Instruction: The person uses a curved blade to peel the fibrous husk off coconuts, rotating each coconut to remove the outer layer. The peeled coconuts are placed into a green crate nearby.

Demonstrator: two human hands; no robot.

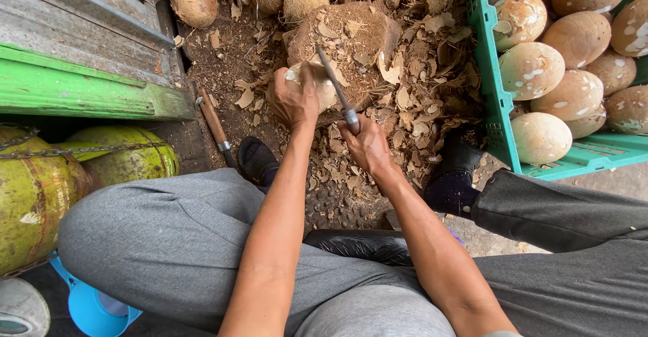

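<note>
My left hand (pixel 291 97) clasps a partly peeled coconut (pixel 322 89), pale where the shell is shaved, pressed on a worn wooden chopping block (pixel 361 37). My right hand (pixel 366 145) grips the handle of a narrow-bladed knife (pixel 333 80); the blade lies against the coconut's right side, tip pointing away from me. Both forearms stretch forward between my knees in grey trousers.
A green plastic crate (pixel 489 74) at right holds several peeled brown coconuts (pixel 574 94). Brown shell shavings (pixel 418 101) litter the ground. Unpeeled coconuts (pixel 194 0) lie at the back. Green gas cylinders (pixel 40 188) stand left, under a green-edged board (pixel 81 94). Another knife (pixel 216 126) lies nearby.
</note>
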